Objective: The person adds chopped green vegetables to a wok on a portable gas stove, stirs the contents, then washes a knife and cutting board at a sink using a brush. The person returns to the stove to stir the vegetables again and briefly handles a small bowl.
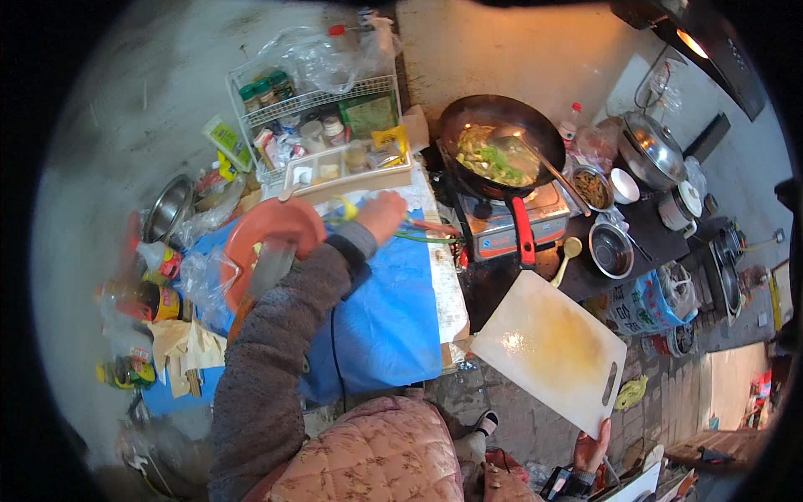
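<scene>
My right hand (591,447) grips a lower corner of a white plastic cutting board (539,345) near its handle slot. The board is wet and stained yellowish-brown, tilted beyond the table edge. Over the blue table covering (382,314) my left hand (381,216) reaches out, blurred. Thin green stalks (426,238) extend to its right and a yellow item (345,209) is at its left; whether it holds either is unclear. Left of my sleeve, a cleaver (273,267) rests across an orange plastic basin (244,229).
A wok (546,116) of cooking food, with a metal ladle (549,166) in it, stands on a portable gas stove (521,232). Its red handle (522,232) points toward me. A spice rack (317,103) stands behind the basin. A steel bowl (611,251) and a lidded pot (655,150) are at right.
</scene>
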The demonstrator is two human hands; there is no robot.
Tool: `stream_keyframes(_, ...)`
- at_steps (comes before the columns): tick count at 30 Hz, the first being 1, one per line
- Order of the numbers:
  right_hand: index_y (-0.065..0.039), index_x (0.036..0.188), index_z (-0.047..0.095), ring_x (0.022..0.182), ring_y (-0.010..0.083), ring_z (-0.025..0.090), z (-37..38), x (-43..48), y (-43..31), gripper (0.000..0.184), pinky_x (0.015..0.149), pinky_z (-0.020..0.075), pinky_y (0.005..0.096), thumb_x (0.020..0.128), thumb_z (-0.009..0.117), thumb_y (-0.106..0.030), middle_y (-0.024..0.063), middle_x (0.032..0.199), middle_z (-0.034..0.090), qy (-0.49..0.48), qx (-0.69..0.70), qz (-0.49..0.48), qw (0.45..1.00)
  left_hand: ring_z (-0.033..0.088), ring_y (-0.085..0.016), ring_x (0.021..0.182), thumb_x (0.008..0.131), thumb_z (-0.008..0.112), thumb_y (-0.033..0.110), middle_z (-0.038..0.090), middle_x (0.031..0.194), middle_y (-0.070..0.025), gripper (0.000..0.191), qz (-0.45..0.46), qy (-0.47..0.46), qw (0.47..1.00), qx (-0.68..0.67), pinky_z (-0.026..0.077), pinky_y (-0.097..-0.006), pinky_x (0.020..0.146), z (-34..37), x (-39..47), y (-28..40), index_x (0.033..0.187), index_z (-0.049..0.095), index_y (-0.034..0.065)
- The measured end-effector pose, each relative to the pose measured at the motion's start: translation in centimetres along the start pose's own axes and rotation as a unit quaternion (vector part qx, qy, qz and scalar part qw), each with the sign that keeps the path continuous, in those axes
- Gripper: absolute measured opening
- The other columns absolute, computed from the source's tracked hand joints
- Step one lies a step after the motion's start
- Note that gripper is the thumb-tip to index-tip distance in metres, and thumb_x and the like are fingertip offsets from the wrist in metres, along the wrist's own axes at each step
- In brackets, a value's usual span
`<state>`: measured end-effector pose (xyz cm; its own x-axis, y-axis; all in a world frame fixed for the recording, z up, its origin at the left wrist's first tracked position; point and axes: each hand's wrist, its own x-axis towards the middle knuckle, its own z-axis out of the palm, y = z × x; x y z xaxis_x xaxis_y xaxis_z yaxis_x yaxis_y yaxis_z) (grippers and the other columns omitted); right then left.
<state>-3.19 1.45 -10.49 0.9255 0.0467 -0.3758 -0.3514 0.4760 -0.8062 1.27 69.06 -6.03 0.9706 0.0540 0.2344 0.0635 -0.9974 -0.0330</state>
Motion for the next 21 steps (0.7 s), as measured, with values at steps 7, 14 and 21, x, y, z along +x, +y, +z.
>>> stream_keyframes(7,-0.016,0.117,0.054,0.103,0.0121,0.058,-0.7,-1.1,-1.0,0.024,0.079,0.0463,0.0298,0.095,0.056,-0.027,-0.0033,0.114,0.061,0.015,0.001,0.014,1.0,0.048,-0.037,0.119,0.07,0.079,0.021,0.052,0.123,-0.0202,0.072,-0.196,-0.032,0.98,0.009,0.043,-0.0451,0.097,3.3,-1.2,-3.9,0.13,0.044,0.0031)
stream_keyframes(14,-0.011,0.116,0.052,0.082,0.0106,0.061,-4.6,1.9,-4.0,0.023,0.059,0.0521,0.0253,0.096,0.053,-0.023,0.0006,0.1,0.061,0.013,0.025,0.002,1.0,0.06,-0.034,0.094,0.083,0.069,0.027,0.062,0.104,-0.0206,0.037,-0.171,-0.095,0.967,-0.162,0.047,-0.0422,0.082,-4.1,-5.1,3.8,0.105,0.059,-0.0009)
stream_keyframes(21,-0.006,0.114,0.052,0.08,0.0112,0.064,-19.2,6.4,-11.9,0.024,0.062,0.0591,0.0271,0.096,0.053,-0.022,0.0019,0.099,0.061,0.009,0.088,-0.008,0.996,0.058,-0.011,0.081,0.092,0.059,0.013,0.064,0.086,-0.0042,0.016,-0.162,-0.316,0.816,-0.456,0.047,-0.0266,0.072,-9.3,-2.4,35.8,0.096,0.067,-0.0002)
